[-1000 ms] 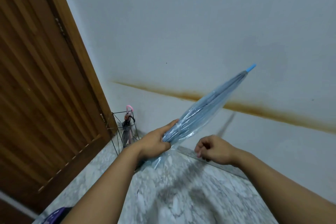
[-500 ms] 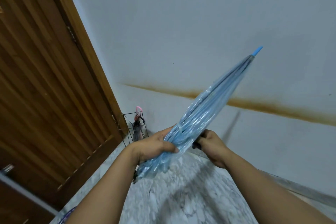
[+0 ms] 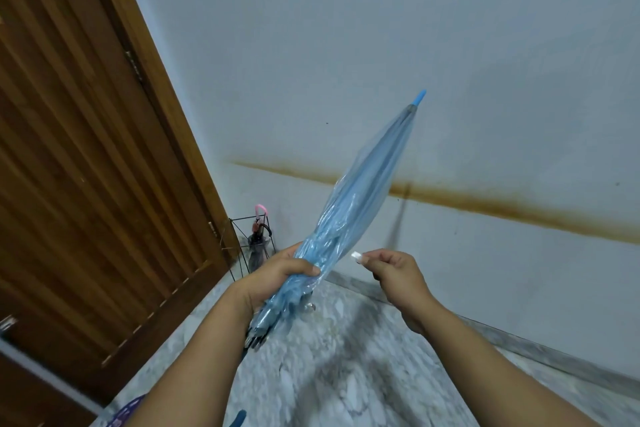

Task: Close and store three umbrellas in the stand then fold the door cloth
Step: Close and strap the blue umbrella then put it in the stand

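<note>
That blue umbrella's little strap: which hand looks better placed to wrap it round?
Probably the right hand: it already pinches the white strap tab beside the canopy, while the left hand grips the blue umbrella to steady it.

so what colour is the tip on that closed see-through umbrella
Bright blue: the plastic tip of the translucent light-blue umbrella, in the head view.

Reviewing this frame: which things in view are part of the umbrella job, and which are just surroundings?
Part of the job:
blue umbrella, closed, gripped by the left hand
white strap tab, pinched by the right hand
wire stand, already holding the pink-handled umbrella and another dark one

Surroundings:
wooden door
stained wall
marble floor
</note>
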